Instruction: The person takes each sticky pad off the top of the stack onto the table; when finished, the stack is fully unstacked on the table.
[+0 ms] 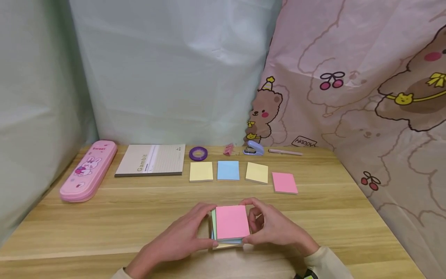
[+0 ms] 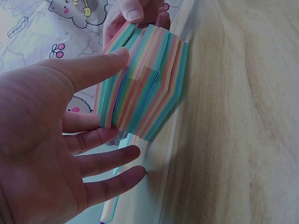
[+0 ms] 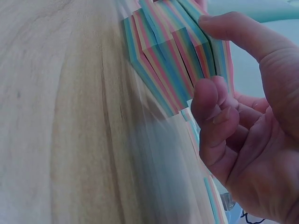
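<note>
A thick stack of sticky notes, pink sheet on top, sits skewed near the table's front edge, held between both hands. My left hand grips its left side, thumb at the near edge. My right hand grips its right side with curled fingers. In the left wrist view the stack's striped multicolour edges are fanned out of line, with my left thumb against them and the other hand's fingertips beyond. The right wrist view shows the same stack under my right thumb.
Further back on the wooden table lie a yellow pad, a blue pad, a second yellow pad and a pink pad. Behind them: pink pencil case, notebook, purple tape, clip, stapler, pen.
</note>
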The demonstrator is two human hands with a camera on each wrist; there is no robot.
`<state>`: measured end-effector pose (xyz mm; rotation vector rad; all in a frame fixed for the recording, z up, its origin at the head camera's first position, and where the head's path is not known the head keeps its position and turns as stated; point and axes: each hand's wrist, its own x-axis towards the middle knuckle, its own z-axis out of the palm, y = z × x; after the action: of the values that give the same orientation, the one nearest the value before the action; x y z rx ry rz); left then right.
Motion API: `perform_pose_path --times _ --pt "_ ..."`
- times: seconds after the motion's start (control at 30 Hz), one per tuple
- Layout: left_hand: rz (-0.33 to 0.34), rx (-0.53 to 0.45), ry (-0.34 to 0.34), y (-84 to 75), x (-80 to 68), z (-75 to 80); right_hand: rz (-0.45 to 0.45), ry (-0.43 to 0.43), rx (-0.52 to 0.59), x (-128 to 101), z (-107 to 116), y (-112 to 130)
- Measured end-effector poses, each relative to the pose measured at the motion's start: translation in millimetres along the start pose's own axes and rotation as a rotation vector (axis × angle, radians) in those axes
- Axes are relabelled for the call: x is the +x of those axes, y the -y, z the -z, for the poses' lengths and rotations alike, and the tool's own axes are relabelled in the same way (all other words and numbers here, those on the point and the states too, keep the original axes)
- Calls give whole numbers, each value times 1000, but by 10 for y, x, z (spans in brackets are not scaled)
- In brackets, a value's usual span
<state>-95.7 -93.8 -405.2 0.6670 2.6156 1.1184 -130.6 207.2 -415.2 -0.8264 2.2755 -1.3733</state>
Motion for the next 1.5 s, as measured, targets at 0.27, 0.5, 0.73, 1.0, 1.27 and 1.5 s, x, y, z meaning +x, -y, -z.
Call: perform_pose_path --times 0.27,0.5,0.73,1.0,1.27,1.5 --pt "-6 3 0 4 0 -4 -46 -1 99 -18 105 -28" --pt "-4 4 -4 4 -2 -6 -19 -17 160 -42 271 -55" --pt "-14 3 -4 7 -6 2 -26 -62 151 -61 376 -61" --pt "-12 -7 -1 6 -8 -1 -18 -81 169 -69 452 -91" --pt "-25 11 -12 5 -11 -11 -32 -111 168 -71 499 -161" --pt "-32 21 -23 15 -15 -19 -37 -155 145 -68 578 -259"
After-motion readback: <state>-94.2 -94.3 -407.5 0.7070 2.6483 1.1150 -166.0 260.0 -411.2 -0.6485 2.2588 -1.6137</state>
